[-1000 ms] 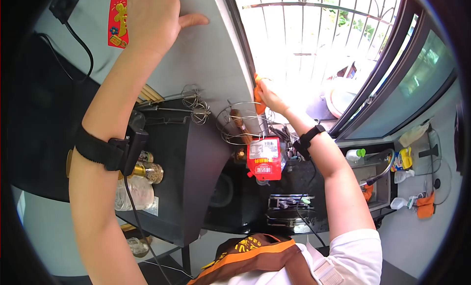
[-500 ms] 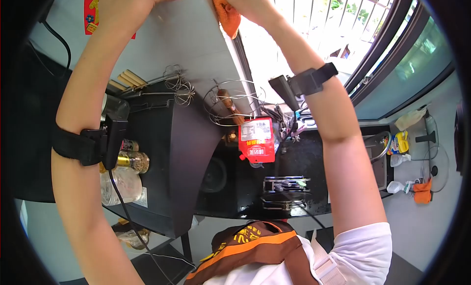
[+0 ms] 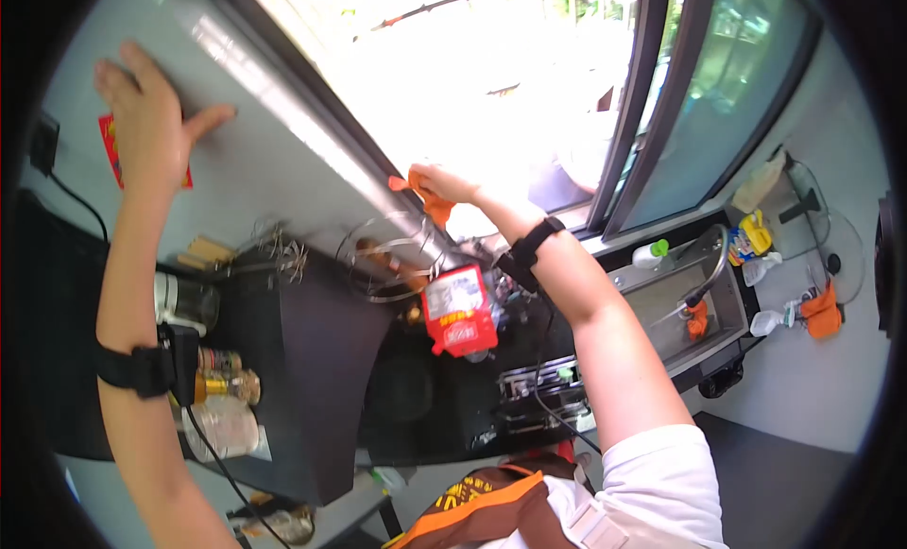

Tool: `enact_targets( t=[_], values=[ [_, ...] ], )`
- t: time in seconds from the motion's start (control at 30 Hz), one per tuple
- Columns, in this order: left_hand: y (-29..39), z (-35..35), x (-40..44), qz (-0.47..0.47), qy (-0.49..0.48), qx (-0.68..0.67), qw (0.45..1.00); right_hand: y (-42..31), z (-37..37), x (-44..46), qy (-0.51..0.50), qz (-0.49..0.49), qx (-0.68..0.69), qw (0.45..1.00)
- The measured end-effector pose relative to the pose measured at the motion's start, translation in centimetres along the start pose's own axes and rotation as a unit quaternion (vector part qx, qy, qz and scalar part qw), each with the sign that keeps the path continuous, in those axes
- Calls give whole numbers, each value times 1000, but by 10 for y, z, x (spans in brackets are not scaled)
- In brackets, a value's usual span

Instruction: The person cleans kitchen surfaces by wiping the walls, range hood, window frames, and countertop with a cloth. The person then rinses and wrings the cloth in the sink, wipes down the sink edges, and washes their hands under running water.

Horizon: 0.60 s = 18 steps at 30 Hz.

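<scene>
Right hand [image 3: 446, 182] grips the orange cloth [image 3: 434, 209] at the frame [image 3: 307, 98], apparently wiping; left hand [image 3: 151, 133] splays empty against the wall [image 3: 250, 166]. Next stroke calls for firm pressure.

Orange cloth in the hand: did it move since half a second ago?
Yes, the orange cloth moved down along the window frame, closer to the wire rack.

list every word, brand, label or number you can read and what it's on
None reads clearly enough to quote.
Red-and-white plastic pouch: printed label, too blurred.
Brown apron with orange trim: yellow lettering, too blurred.
Flat red paper, partly behind the left hand: unreadable.
Yellow-and-blue packet: print too small.
Clear rounded jar: no legible text.
</scene>
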<state>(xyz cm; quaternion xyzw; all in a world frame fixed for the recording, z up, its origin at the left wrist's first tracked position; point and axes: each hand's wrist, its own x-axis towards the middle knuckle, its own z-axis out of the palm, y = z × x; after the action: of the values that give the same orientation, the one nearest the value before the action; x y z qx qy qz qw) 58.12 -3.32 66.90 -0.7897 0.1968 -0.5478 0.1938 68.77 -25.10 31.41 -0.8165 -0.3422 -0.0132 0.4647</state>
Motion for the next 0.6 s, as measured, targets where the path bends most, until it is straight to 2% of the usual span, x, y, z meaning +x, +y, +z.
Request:
enact_targets(
  t=[0.07, 0.1, 0.13, 0.17, 0.2, 0.23, 0.27, 0.33, 0.4, 0.43, 0.47, 0.53, 0.6],
  values=[
    [3, -4, 0, -17, -35, 27, 999, -36, -61, -28, 136, -1, -165, 977],
    [6, -7, 3, -24, -21, 24, 999, -37, -108, -34, 225, -102, -319, 915],
    [9, -9, 3, -33, -24, 12, 999, -47, -153, -34, 389, -157, -187, 888],
    [11, -8, 1, -40, -32, 1, 999, -63, -213, -44, 419, -215, -351, 809],
    [10, -6, -1, -46, -33, 1, 998, -84, -261, -53, 453, -258, -190, 832],
    [9, -4, -1, -51, -32, 14, 998, -95, -307, -64, 498, -177, -411, 742],
    [7, -2, -1, -58, -31, 27, 997, -127, -333, -86, 445, -99, -524, 719],
    [5, 0, -2, -65, -35, 27, 997, -128, -378, -107, 409, -113, -750, 508],
    [1, 3, -3, -71, -34, 28, 996, -120, -388, -114, 411, -170, -749, 491],
    [-4, 4, -5, -66, -38, 8, 997, -117, -374, -118, 434, -139, -723, 520],
    [-9, 6, -7, -59, -40, -12, 997, -101, -369, -127, 406, -150, -752, 497],
    [-18, 8, -10, -44, -14, -20, 999, -45, -350, -145, 407, -76, -779, 471],
    [-22, 9, -11, -49, -43, -11, 998, 21, -309, -172, 389, 3, -751, 533]
  ],
)
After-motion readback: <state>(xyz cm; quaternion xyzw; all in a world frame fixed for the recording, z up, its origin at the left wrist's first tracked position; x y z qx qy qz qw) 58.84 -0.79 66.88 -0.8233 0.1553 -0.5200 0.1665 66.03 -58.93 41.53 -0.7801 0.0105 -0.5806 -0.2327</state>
